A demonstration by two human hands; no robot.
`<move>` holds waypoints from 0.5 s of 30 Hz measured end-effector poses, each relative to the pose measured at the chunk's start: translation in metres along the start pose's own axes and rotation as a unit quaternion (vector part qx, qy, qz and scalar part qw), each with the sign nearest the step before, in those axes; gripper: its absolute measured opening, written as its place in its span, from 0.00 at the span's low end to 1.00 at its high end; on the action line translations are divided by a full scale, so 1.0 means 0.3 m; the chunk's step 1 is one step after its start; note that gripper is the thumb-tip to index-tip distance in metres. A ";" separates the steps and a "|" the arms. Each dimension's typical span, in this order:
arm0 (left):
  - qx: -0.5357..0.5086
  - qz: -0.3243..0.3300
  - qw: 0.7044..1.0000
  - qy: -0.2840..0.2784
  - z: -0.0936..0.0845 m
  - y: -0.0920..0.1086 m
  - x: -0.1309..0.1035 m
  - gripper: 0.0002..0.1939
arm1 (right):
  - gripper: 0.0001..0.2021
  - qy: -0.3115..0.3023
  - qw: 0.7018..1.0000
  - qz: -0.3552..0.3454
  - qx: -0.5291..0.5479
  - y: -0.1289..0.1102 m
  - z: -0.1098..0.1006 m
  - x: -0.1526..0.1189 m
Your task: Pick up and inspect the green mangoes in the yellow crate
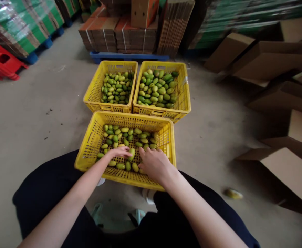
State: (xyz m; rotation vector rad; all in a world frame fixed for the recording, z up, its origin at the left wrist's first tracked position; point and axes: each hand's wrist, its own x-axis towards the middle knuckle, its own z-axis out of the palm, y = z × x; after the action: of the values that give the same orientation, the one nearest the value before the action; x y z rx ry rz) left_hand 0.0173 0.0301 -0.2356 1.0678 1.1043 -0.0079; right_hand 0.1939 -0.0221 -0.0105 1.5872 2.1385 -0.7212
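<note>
Both my hands reach into the near yellow crate point(173, 144), where small green and yellow-green mangoes lie loosely over the perforated bottom. My left hand point(120, 152) is closed on a pale green mango point(132, 154), held near the middle of the crate between thumb and fingers. To the right, my right hand point(154, 162) is palm down with its fingers apart, low over mangoes near the crate's right side. Its fingertips are close to those fruits, and I cannot tell whether they touch. A row of mangoes point(120, 166) lies along the near wall.
Beyond stand two fuller yellow crates, left point(89, 93) and right point(187, 93). Flattened cartons point(99, 32) sit on a blue pallet point(130, 57) behind them. Open cardboard boxes point(290, 172) crowd the right. One mango point(233, 194) lies on the floor; a red stool point(2, 60) stands far left.
</note>
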 end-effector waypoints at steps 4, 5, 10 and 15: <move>-0.244 0.141 0.957 -0.069 0.076 0.117 -0.101 0.23 | 0.32 0.075 0.995 -0.047 -0.039 -0.013 0.004 -0.007; -0.263 0.159 0.948 -0.079 0.097 0.132 -0.127 0.23 | 0.30 0.090 0.993 -0.066 -0.045 -0.015 0.006 -0.009; -0.276 0.197 0.935 -0.105 0.156 0.141 -0.218 0.21 | 0.18 0.127 0.981 -0.140 -0.041 -0.015 0.021 -0.025; -0.242 0.167 0.950 -0.103 0.186 0.130 -0.265 0.14 | 0.22 0.115 0.980 -0.156 -0.054 -0.011 0.044 -0.033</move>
State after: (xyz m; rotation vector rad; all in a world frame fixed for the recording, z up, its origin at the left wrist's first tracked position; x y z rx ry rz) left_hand 0.0365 -0.0261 -0.1493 0.7747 0.6760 0.3944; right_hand 0.1937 -0.0385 -0.0147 1.3496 2.5863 -0.5210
